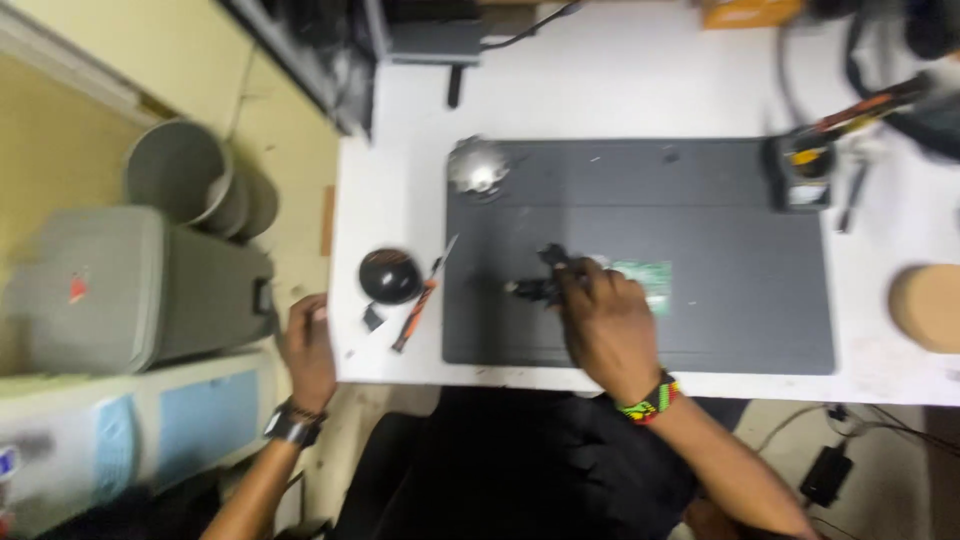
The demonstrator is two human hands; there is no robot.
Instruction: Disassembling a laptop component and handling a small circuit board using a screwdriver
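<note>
The right hand (605, 320) grip is clenched on a small black part (545, 285) beside a green circuit board (640, 280); the left hand (308, 345) grip, off the white tabletop (400, 190), I cannot tell.

The whole view is smeared by motion blur, so edges run soft everywhere. Light is even and fairly bright on the white table (620, 90), which looks washed out toward its far side. The dark mat (700, 250) on that table reads flat grey with little shadow. A shiny metal object (478, 165) at the mat's far left corner shows glare. Below the table's near edge the picture falls dim and murky.
</note>
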